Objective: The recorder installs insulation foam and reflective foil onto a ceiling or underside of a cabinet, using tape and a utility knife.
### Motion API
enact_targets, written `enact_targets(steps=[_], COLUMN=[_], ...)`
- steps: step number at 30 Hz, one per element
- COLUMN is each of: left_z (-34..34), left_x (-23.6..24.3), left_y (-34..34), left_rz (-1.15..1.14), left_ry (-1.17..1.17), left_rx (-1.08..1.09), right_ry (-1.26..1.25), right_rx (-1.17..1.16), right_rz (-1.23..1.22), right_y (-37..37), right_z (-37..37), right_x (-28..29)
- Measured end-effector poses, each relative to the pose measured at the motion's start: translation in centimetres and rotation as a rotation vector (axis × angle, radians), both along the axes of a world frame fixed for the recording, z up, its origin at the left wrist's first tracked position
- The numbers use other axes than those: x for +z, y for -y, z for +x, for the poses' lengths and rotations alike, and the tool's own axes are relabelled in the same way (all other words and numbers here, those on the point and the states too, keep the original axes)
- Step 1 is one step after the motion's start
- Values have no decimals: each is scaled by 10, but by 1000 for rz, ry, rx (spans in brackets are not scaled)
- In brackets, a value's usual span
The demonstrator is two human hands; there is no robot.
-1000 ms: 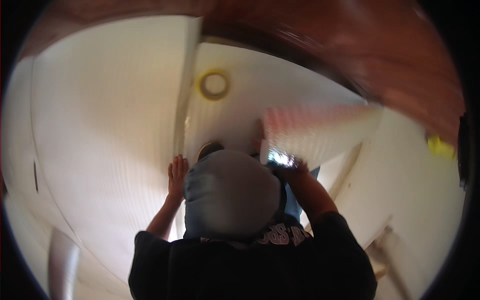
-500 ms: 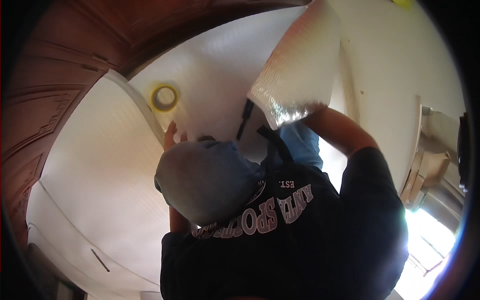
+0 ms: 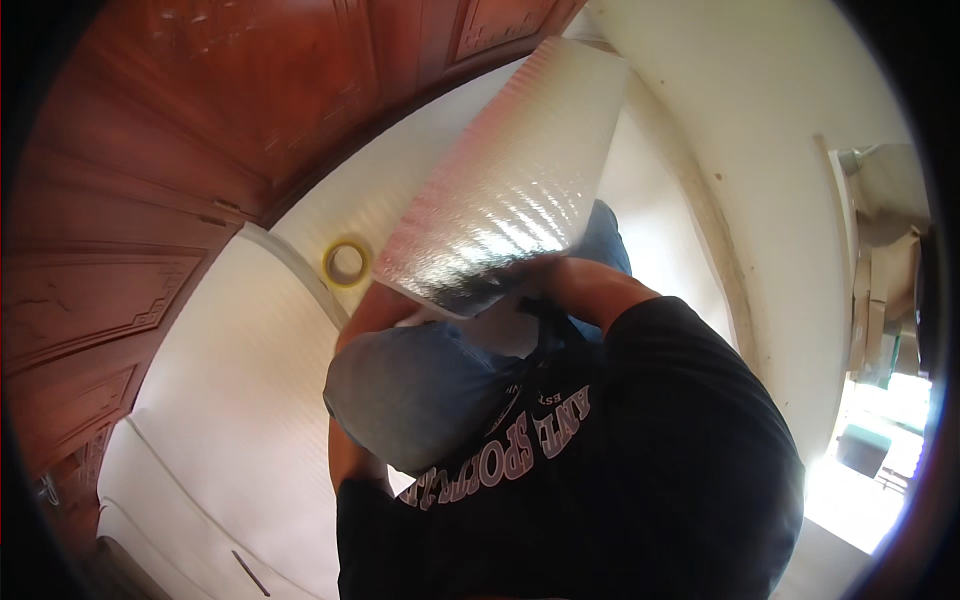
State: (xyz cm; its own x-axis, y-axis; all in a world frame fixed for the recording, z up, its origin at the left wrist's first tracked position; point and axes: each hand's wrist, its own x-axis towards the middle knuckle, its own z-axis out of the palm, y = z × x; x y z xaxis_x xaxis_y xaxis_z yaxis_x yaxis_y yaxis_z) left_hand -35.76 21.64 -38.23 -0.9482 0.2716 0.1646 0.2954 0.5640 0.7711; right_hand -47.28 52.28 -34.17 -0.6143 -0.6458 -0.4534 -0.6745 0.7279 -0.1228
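Head cam, L to R: yellow tape roll (image 3: 346, 263); L hand (image 3: 392, 303), mostly hidden; silvery sheet (image 3: 515, 165) btwn hands, slanting far-right; R hand (image 3: 540, 275) at its near end. Can't tell either hand's fingers. Sheet's prob light, bendy, slick, dents easily imo; grip both near corners.
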Motion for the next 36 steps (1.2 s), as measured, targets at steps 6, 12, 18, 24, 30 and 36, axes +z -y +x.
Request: enact_targets(steps=[6, 12, 18, 24, 30, 36], left_z=[-70, -124, -38, -52, -47, -33], left_x=[47, 111, 185, 198, 169, 167], left_y=[-64, -26, 5, 40, 240, 397], left_rz=[453, 751, 974, 929, 1304, 1385], left_ry=[220, 460, 743, 609, 402, 248], left_rx=[-202, -212, -225, 61, 501, 1019], right_ry=[56, 114, 227, 405, 468, 169], right_rx=[-108, -29, 5, 45, 41, -298], right_rz=[106, 67, 30, 49, 12, -366], right_y=[-34, -1, 58, 23, 31, 23], right_z=[-10, 0, -16, 35, 81, 71], right_x=[-1, -12, -11, -11, -4, 29])
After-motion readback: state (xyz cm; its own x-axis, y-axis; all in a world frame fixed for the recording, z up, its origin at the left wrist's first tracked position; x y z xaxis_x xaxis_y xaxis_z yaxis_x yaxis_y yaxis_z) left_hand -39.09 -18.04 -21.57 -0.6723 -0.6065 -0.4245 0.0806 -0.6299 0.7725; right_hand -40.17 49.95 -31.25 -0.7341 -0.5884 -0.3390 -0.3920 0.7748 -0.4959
